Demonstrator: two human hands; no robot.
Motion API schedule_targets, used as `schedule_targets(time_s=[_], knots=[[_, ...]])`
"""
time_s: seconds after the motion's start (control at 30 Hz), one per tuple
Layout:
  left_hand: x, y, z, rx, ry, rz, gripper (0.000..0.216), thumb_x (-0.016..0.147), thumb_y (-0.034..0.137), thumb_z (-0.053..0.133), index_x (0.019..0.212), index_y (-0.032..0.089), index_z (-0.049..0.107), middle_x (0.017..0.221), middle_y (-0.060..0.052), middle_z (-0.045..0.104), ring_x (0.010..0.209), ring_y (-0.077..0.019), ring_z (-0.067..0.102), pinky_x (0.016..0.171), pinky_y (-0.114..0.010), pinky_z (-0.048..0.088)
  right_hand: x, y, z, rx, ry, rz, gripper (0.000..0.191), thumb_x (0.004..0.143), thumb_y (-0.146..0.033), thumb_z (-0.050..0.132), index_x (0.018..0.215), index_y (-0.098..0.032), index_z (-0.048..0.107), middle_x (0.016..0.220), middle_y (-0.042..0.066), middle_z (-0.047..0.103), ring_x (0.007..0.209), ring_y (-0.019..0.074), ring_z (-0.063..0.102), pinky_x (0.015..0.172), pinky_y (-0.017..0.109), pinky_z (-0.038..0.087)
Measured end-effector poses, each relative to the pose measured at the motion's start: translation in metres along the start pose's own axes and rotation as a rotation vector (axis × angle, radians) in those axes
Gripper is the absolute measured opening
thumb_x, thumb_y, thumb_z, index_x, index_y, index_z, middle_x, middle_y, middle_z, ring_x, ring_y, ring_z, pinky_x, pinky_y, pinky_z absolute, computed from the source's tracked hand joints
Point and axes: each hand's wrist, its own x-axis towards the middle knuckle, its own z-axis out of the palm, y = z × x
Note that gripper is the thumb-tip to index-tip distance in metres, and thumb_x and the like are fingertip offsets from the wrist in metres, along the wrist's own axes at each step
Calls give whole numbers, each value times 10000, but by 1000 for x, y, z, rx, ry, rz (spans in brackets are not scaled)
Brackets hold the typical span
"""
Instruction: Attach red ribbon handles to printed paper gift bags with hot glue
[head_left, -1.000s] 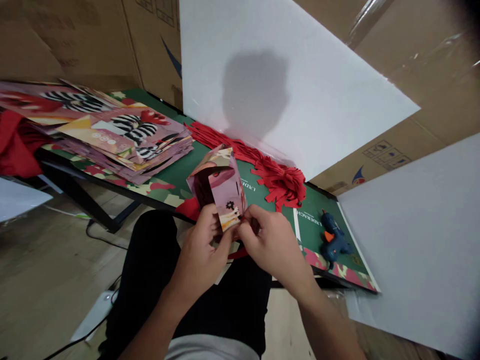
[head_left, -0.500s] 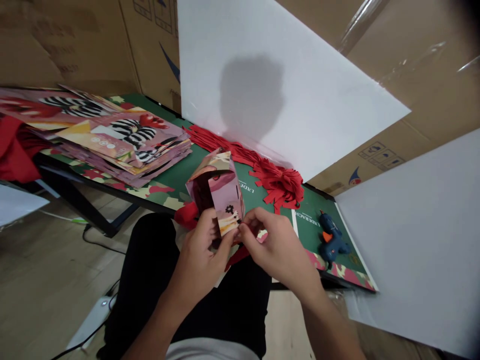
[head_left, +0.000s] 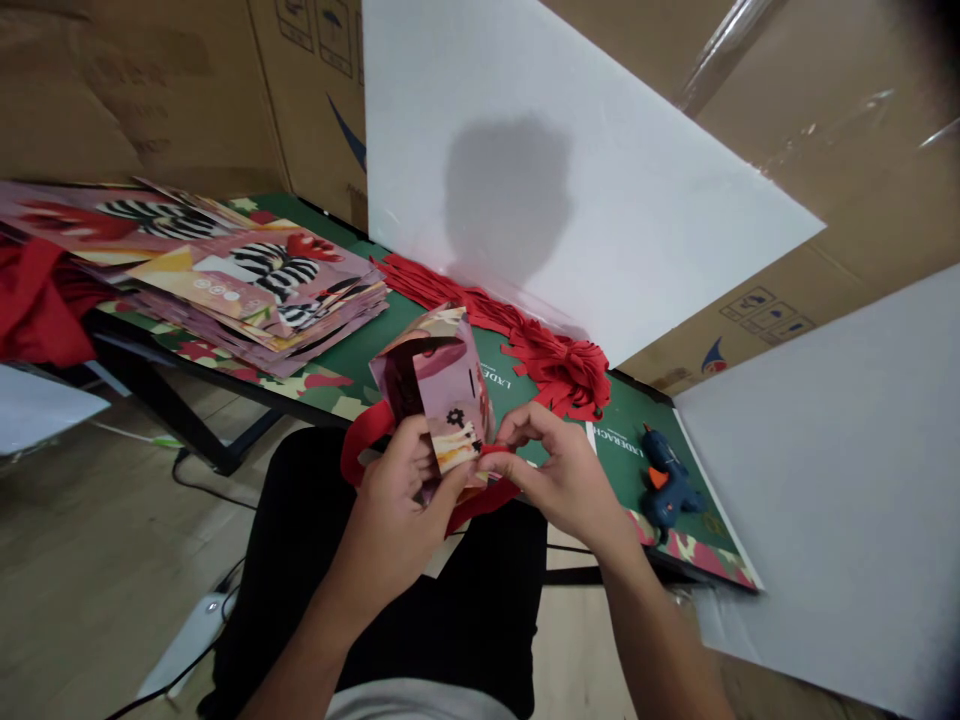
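Note:
A printed paper box (head_left: 448,400) in pink and cream, its top open, stands tilted above my lap. My left hand (head_left: 401,490) grips its near edge, thumb on the front panel and fingers partly hidden behind it. Slots and a small flower-shaped cut-out show in that panel. With thumb and forefinger pinched, my right hand (head_left: 551,470) holds the end of a red ribbon (head_left: 495,449) at the box's lower right side. More of the red ribbon loops out at the left of the box and hangs below it.
Flat printed sheets (head_left: 262,290) lie piled at the table's left, with red fabric (head_left: 45,300) beside them. A bundle of red ribbons (head_left: 562,365) lies along the back. A blue glue gun (head_left: 667,485) rests at the right. White panels (head_left: 480,130) and cardboard (head_left: 180,100) stand around the table.
My right hand has drawn the red ribbon end out to the right, so more of it shows between box and fingers. The loop at the left now shows more fully.

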Motion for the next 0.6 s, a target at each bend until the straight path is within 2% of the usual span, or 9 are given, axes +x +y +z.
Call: schedule_targets(time_s=[0.13,0.2,0.3,0.4,0.47,0.53,0.6], knots=[[3,3,-4,-10,42,17,303,948,315,805,1138,216,591,1024,-31,782,930,-167,810,847,-235,678,-8,9,-7,44,-121,101,172,1038,-384,765,1093,-226,721,965,-9,725,872,151,657,759,249,467],[5,4,-9,-17,57,11,310,928,293,813,1123,214,585,1006,-25,769,904,-157,802,818,-221,673,-17,17,-18,35,-182,148,196,1074,-400,705,1021,-212,731,925,-4,703,844,149,616,762,260,447],[10,5,-19,-46,78,10,359,890,281,839,1119,214,572,1006,-24,766,903,-145,793,818,-201,663,-37,30,-41,62,-337,229,330,1088,-460,679,899,-191,695,855,-4,633,775,142,518,725,273,403],[14,5,-26,-81,80,12,392,856,276,863,1094,215,559,969,-11,756,870,-135,785,797,-186,655,-63,42,-61,132,-433,305,387,1088,-516,674,877,-193,653,874,4,590,785,148,489,727,281,398],[15,4,-27,-102,76,13,396,841,270,876,1074,214,561,940,4,740,850,-132,779,786,-189,657,-81,48,-64,191,-392,318,388,1094,-543,653,911,-201,632,979,34,626,893,178,557,821,302,449],[15,4,-25,-115,81,9,400,826,268,891,1063,211,574,937,7,736,856,-137,779,793,-199,664,-95,51,-58,298,-303,344,401,1116,-586,583,967,-214,600,1048,64,666,973,213,626,900,348,492],[15,4,-22,-122,71,-14,398,817,287,905,1061,199,603,948,-10,753,857,-150,785,794,-219,674,-104,49,-45,401,-188,389,411,1133,-621,518,1009,-231,557,906,38,662,836,206,652,814,350,517]])
